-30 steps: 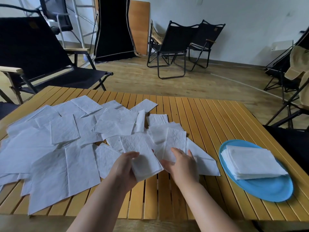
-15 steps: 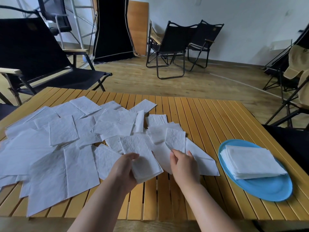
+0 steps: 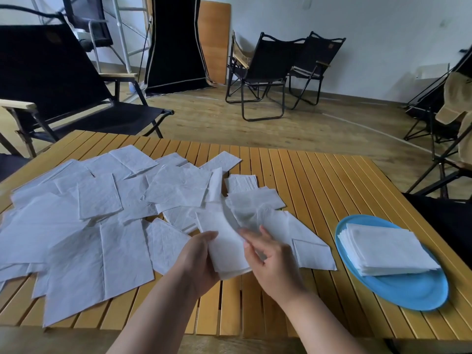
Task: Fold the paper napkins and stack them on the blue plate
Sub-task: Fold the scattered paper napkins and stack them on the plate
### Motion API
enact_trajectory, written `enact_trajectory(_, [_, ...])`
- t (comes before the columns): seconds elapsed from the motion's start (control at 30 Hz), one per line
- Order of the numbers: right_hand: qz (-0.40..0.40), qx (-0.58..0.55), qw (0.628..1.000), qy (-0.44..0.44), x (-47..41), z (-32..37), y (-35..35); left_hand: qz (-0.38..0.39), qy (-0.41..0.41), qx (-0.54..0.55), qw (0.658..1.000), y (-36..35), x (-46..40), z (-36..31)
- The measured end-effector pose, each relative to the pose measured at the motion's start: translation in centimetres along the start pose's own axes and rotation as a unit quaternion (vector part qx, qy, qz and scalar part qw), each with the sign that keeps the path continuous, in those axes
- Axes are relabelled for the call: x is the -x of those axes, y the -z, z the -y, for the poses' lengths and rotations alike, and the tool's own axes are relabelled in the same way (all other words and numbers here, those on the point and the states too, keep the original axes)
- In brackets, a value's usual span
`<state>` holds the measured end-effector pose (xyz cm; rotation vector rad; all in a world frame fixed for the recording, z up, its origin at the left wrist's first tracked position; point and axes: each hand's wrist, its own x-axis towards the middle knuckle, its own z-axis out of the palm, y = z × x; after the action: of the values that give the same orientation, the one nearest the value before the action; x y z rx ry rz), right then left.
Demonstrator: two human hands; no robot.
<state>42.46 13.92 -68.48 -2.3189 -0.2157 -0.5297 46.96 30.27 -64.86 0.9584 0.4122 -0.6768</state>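
Observation:
Several white paper napkins (image 3: 84, 226) lie spread over the left half of the wooden slat table (image 3: 319, 190). My left hand (image 3: 198, 259) grips a folded napkin (image 3: 227, 249) lifted off the table at the front centre. My right hand (image 3: 270, 259) holds that napkin's right side, its fingers curled at the edge. A thin napkin sheet (image 3: 251, 213) rises behind my right hand. At the right, a blue plate (image 3: 408, 295) carries a neat stack of folded napkins (image 3: 385, 249).
Black folding chairs stand around: one (image 3: 58, 93) at the far left behind the table, two (image 3: 275, 70) near the back wall, more at the right edge (image 3: 447, 139). A small folded stack (image 3: 241, 182) lies mid-table. Bare slats show between the pile and the plate.
My right hand has let go of the flat napkin on the table and moved in to the folded napkin that my left hand holds. That napkin has lifted and curved upward.

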Motion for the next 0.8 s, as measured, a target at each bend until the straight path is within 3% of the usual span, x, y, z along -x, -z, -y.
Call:
enact_trajectory(0.17, [0.058,-0.012,0.998,0.033,0.1,0.9,-0.8,0.023,-0.013,-0.012,1.0,0.3,-0.1,-0.1])
enact_trajectory(0.6, [0.004,0.063,0.986,0.151,-0.2,2.2,-1.3,0.001,-0.017,-0.068,0.998,0.1,0.4,-0.4])
enact_trajectory(0.7, [0.042,0.071,0.985,0.15,-0.4,2.7,-1.4,0.015,-0.019,-0.063,0.998,0.3,-0.1,-0.3])
enact_trajectory(0.8, [0.063,-0.004,0.994,0.091,-0.2,2.6,-1.1,-0.003,-0.026,-0.093,0.995,0.2,0.1,-0.2])
